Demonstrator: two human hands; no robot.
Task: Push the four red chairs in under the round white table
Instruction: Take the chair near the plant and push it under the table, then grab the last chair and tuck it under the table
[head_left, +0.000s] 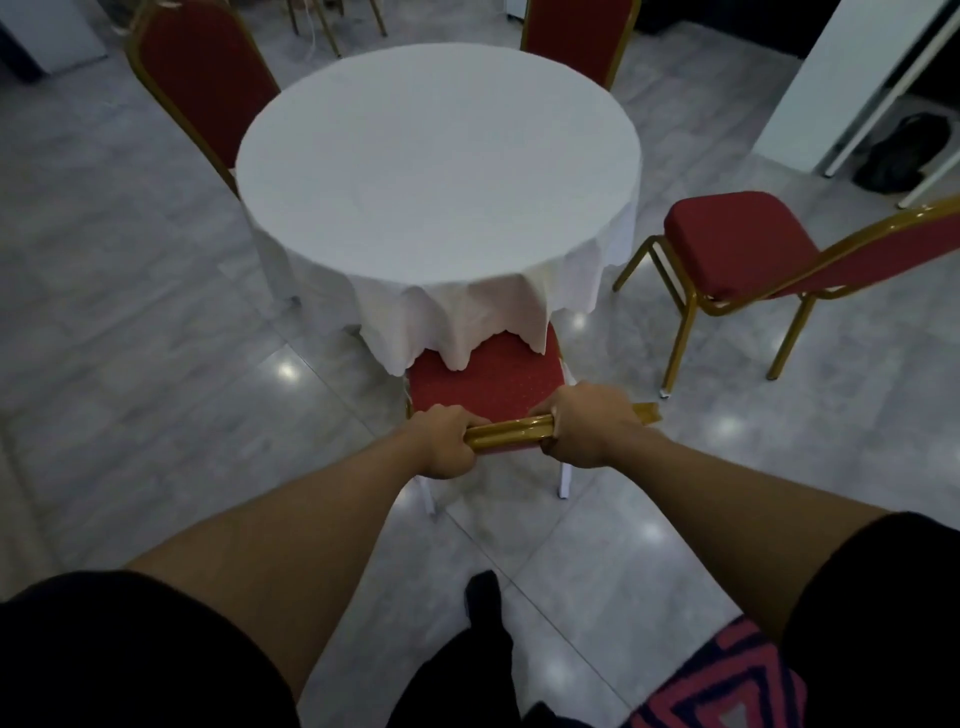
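Note:
The round white table stands ahead, its cloth hanging over the near edge. The near red chair has its seat partly under that cloth. My left hand and my right hand both grip the gold top rail of its backrest. A second red chair stands apart from the table on the right, seat fully exposed. A third red chair is at the far left with its back against the table's edge. The fourth red chair shows only its backrest behind the table.
Glossy grey floor tiles surround the table. A white panel and a dark bag stand at the far right. More gold chair legs show at the top. My foot is just behind the near chair.

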